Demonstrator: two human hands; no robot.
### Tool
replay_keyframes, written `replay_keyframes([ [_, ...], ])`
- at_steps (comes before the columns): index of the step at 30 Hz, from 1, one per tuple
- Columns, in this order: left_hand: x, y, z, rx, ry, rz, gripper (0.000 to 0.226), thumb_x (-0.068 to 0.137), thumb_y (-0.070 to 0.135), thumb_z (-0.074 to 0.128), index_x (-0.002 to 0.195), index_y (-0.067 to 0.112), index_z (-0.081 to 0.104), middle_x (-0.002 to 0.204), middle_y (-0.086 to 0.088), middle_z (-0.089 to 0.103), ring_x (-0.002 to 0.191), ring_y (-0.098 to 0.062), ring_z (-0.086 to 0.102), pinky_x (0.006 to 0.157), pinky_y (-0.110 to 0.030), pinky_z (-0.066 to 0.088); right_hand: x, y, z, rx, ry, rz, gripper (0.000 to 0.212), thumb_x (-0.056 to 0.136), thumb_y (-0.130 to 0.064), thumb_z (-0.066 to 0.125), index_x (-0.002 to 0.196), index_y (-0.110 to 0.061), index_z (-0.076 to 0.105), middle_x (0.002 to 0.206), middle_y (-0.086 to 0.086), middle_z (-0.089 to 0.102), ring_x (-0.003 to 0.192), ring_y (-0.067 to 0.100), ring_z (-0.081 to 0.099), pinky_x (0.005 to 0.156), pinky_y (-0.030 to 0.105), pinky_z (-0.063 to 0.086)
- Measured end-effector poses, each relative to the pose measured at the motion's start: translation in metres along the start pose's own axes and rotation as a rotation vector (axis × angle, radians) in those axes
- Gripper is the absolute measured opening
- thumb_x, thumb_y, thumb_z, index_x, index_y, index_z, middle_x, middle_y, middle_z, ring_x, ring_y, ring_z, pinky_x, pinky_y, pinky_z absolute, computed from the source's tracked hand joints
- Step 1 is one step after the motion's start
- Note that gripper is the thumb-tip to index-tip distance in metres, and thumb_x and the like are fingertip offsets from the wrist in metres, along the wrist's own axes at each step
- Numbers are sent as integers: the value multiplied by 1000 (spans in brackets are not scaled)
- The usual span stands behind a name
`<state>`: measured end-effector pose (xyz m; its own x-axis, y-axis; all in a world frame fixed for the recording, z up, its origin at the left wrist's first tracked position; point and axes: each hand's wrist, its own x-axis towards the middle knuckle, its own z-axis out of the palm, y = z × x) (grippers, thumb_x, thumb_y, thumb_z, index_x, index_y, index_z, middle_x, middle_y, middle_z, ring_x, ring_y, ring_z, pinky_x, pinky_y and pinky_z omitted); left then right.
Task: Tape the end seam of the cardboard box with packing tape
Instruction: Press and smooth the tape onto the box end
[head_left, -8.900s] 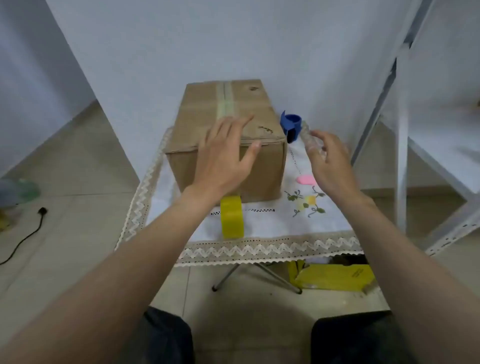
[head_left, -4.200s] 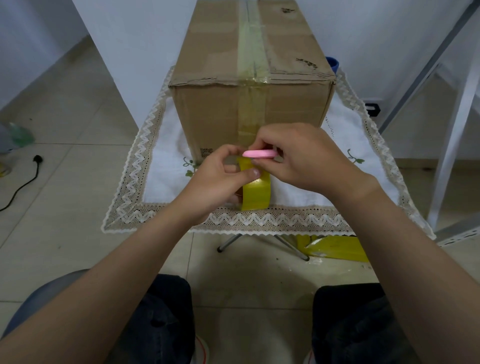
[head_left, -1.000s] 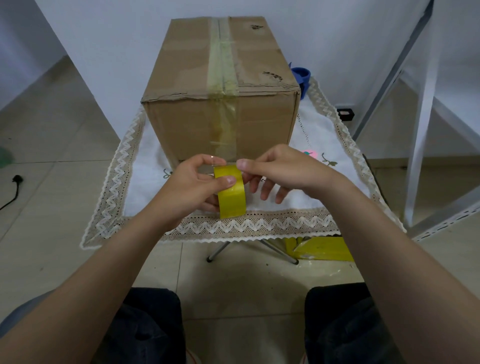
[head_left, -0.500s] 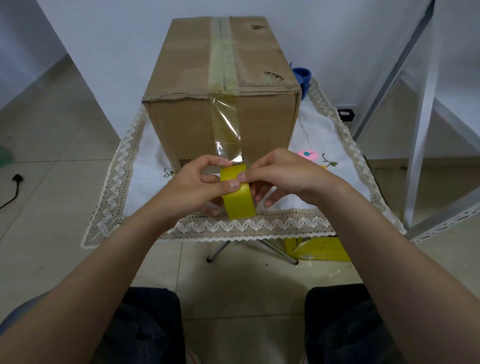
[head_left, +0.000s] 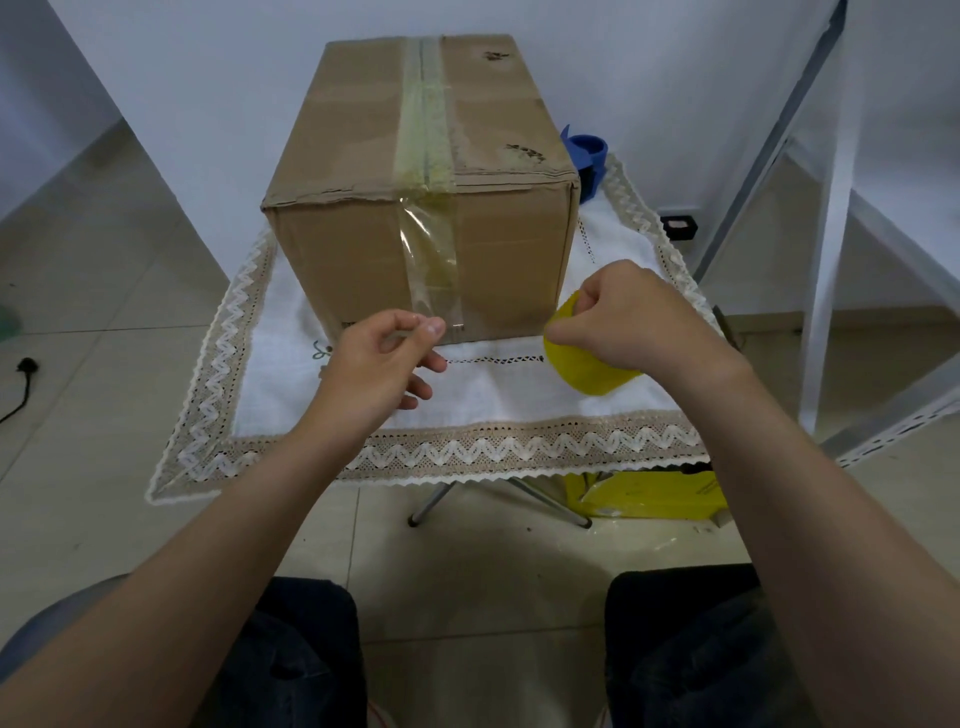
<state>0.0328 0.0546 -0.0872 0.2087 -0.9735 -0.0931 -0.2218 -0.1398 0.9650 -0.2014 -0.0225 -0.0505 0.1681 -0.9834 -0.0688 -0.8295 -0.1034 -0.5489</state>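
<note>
The left hand (head_left: 382, 358) pinches the loose lower end of a clear tape strip (head_left: 434, 260) between thumb and forefinger, probably to keep it taut and off itself before pressing it down the near face of the cardboard box (head_left: 415, 171) on the lace-edged tablecloth (head_left: 467, 395). The right hand (head_left: 631, 317) is curled around the yellow packing-tape roll (head_left: 584, 366), held aside to the right. The box is closed, so its contents are hidden.

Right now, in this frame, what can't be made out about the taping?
- Tape roll, head view: mostly covered by the right hand.
- Loose tape strip: its lower end is hidden by the left hand fingers.
- Blue object: half hidden behind the cardboard box.
</note>
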Motion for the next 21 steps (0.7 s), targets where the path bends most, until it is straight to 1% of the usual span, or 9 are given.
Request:
replay_keyframes([
  [3,2,-1,5,-11,52,8,22,98,41,63,102,20,71,76,4,74,55,-10,63,59,-29,52,0,11,2,-184,99,45,39,78,-47,75,73,-13,55,71,2,57,71,29,57,63,32,40],
  [5,3,0,8,-9,85,14,20,99,39,63,98,21,71,74,5,73,51,-9,61,55,-27,49,1,17,2,-270,153,62,40,82,-51,72,76,-14,57,74,1,57,72,29,55,64,33,36],
  [7,4,-1,10,10,115,16,21,100,38,61,98,20,71,72,7,73,48,-7,59,52,-25,45,3,23,4,-300,180,87,42,84,-53,71,73,-17,54,73,1,55,73,30,55,68,35,37],
  [9,6,-2,11,18,133,9,19,101,36,61,98,20,71,70,8,72,46,-7,58,50,-25,42,6,29,7,-307,175,106,43,82,-53,73,71,-17,53,73,1,55,77,32,58,70,36,40],
  [12,9,-5,12,22,144,-3,15,101,32,60,101,21,70,67,11,72,44,-6,57,49,-24,41,7,32,10,-305,159,115,39,79,-48,74,70,-17,52,72,0,54,80,33,61,73,37,41],
  [16,10,-4,11,29,145,-9,16,102,31,60,106,18,69,66,13,72,44,-3,56,49,-24,41,7,28,15,-326,118,136,37,83,-43,72,68,-22,44,69,-3,46,79,31,53,81,38,39],
  [19,10,-4,9,25,142,-14,17,102,31,60,107,19,69,68,12,73,45,-3,57,50,-24,43,6,25,16,-343,84,142,39,84,-40,71,68,-24,39,70,-4,44,81,31,52,80,37,37],
  [21,10,-5,7,20,140,-20,17,102,32,60,107,19,70,68,11,73,46,-5,57,51,-24,43,6,24,15,-346,74,156,38,85,-40,71,69,-25,39,72,-4,44,83,31,51,81,37,36],
])
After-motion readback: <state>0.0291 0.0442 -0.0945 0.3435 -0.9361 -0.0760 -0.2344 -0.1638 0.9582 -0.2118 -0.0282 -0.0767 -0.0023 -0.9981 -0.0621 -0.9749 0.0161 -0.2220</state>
